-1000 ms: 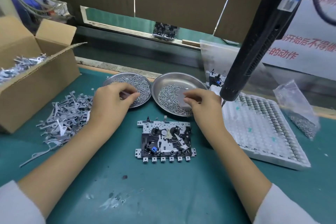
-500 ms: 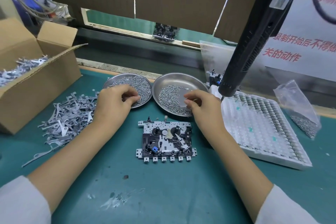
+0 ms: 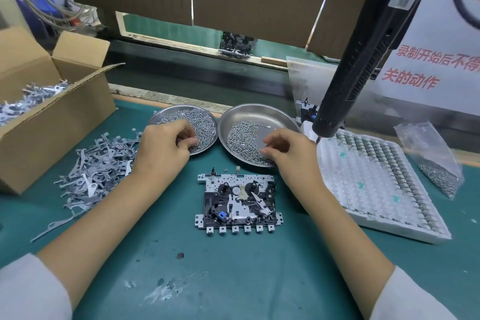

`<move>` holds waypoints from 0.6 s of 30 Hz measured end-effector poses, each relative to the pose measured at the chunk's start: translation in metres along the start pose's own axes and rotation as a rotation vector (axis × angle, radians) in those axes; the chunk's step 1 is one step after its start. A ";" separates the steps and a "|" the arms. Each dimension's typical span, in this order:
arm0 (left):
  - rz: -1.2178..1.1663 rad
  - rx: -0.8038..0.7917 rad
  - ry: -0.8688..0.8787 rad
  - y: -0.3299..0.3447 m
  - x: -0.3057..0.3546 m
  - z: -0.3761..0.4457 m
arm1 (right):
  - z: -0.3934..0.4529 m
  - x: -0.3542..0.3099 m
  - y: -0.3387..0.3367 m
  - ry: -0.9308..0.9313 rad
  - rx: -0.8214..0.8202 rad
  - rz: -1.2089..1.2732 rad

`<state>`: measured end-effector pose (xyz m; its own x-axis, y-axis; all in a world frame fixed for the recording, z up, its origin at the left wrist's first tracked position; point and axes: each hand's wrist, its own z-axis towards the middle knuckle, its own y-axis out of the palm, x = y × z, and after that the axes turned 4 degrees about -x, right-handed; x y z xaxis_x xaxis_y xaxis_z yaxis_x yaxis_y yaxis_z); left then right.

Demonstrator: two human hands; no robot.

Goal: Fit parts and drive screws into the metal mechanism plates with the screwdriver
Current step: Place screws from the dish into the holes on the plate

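Observation:
A metal mechanism plate (image 3: 237,202) with black parts and a blue piece lies flat on the green mat, in front of two steel dishes. My left hand (image 3: 162,149) reaches into the left dish (image 3: 161,118), its curled fingertips pinching among the screws. My right hand (image 3: 291,153) hovers over the right dish (image 3: 262,112), thumb and forefinger curled together at the screw pile (image 3: 240,138). The black electric screwdriver (image 3: 363,60) hangs untouched above, to the right of my right hand.
An open cardboard box (image 3: 52,117) of metal levers stands at the left, with a loose heap of levers (image 3: 98,171) beside it. A white tray (image 3: 376,189) of small parts and a plastic bag of screws (image 3: 436,163) lie at the right. Another mechanism (image 3: 235,43) sits on the far belt.
Both hands have stayed over their dishes, only their fingertips working slightly among the screws. The mechanism plate has not moved.

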<state>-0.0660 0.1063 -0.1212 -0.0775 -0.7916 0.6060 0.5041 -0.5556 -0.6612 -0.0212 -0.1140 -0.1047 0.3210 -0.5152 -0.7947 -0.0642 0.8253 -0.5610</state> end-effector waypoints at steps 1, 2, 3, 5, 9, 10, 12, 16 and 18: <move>0.015 0.005 0.019 -0.001 0.000 0.001 | 0.000 0.000 0.000 -0.003 -0.002 0.001; 0.023 0.006 0.027 -0.002 0.000 0.001 | 0.000 0.000 -0.001 -0.007 -0.001 0.003; 0.025 0.007 0.026 -0.003 0.000 0.002 | 0.000 0.000 -0.001 -0.007 0.000 0.008; 0.034 0.010 0.024 -0.004 -0.001 0.002 | 0.000 0.001 -0.001 -0.005 0.000 0.011; 0.060 0.006 -0.018 -0.005 0.000 0.001 | 0.000 0.003 -0.001 -0.005 0.011 -0.018; 0.064 0.004 -0.027 -0.005 0.000 0.002 | 0.000 0.004 -0.001 -0.007 0.016 -0.019; 0.082 -0.008 -0.033 -0.005 0.000 0.002 | 0.000 0.004 -0.001 -0.008 0.023 -0.009; 0.062 -0.058 -0.022 -0.007 0.000 0.001 | 0.000 0.006 0.000 -0.021 0.038 -0.002; 0.072 -0.057 0.019 -0.007 0.001 -0.001 | -0.001 0.005 0.000 -0.027 0.042 0.014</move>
<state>-0.0704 0.1091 -0.1160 -0.0597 -0.8347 0.5475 0.4591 -0.5099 -0.7274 -0.0200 -0.1171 -0.1089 0.3458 -0.4974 -0.7957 -0.0295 0.8418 -0.5390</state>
